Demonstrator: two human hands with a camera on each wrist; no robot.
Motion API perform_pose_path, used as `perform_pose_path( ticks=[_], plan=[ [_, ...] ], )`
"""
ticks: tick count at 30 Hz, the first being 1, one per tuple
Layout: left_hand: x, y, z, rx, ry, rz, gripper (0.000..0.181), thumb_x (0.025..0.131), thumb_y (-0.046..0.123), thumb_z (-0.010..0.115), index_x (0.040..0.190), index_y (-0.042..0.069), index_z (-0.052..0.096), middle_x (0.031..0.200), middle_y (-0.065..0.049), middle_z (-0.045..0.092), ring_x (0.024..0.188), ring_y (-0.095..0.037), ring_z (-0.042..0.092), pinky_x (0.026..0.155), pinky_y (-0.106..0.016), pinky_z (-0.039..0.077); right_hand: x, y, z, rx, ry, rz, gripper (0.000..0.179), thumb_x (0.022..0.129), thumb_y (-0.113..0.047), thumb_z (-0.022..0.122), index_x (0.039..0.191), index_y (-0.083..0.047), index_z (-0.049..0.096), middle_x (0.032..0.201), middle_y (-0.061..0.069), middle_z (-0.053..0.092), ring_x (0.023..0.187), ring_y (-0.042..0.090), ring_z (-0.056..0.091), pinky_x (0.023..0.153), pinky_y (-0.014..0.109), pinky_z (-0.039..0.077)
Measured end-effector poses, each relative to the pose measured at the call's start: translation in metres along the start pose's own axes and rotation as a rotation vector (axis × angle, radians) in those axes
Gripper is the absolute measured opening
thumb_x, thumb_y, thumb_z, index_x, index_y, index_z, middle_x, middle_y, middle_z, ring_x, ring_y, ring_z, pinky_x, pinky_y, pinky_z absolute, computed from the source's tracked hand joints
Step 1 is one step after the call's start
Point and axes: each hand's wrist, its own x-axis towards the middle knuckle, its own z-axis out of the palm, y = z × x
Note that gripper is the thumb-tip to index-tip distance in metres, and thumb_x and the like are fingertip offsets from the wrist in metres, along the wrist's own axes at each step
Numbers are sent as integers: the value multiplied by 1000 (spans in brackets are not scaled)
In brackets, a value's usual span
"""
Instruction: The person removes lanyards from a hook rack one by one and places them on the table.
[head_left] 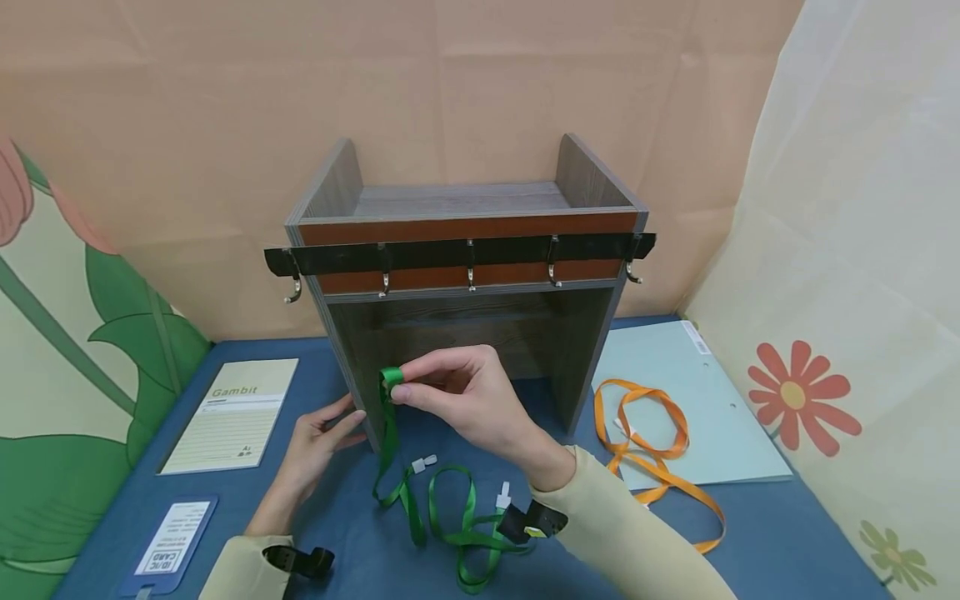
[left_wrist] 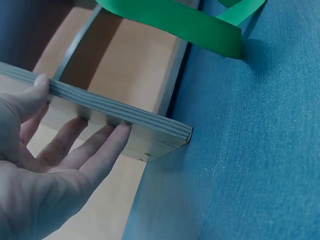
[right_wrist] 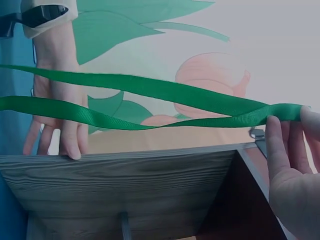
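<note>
My right hand (head_left: 472,400) pinches the top of a green lanyard (head_left: 387,425) between thumb and fingers, in front of the grey wooden shelf unit (head_left: 588,333). Two ribbon strands run from the pinched end in the right wrist view, and the lower part trails onto the blue table. Low on the unit's left side, my left hand (head_left: 307,454) touches the panel (left_wrist: 120,112): thumb at the front edge, fairly straight fingers against the outer face. Across the unit's front runs a black rail (head_left: 435,252) with several silver hooks, all bare.
A second green lanyard (head_left: 468,533) lies near my right wrist. To the right, an orange lanyard (head_left: 660,454) overlaps a pale blue folder (head_left: 720,425). On the left are a Gambit notepad (head_left: 232,417) and a blue card holder (head_left: 172,542).
</note>
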Motion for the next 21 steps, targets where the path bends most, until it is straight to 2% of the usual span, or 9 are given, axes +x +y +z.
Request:
perform_pose_path(
  ticks=[7,14,21],
  plan=[
    [0,1,1,-3,4,-5,50,94,15,63,138,-3,46,141,-19,43,112,-11,56,79,-43,51,-5,6,7,25,7,-19,15,84,10,66,99,15,65,95,26,65,84,32,66,74,47,53],
    [0,1,3,-11,3,-19,51,94,16,63,138,-2,46,142,-19,42,111,-12,57,80,-47,49,-14,9,13,34,46,-1,14,83,13,67,96,13,65,92,23,66,82,25,66,73,45,54],
    [1,0,1,-18,2,-9,51,94,14,63,138,-4,45,142,-20,40,113,-11,56,79,-47,49,-24,17,18,83,50,-3,13,83,13,66,96,15,63,92,28,64,82,24,67,74,45,53]
  ],
)
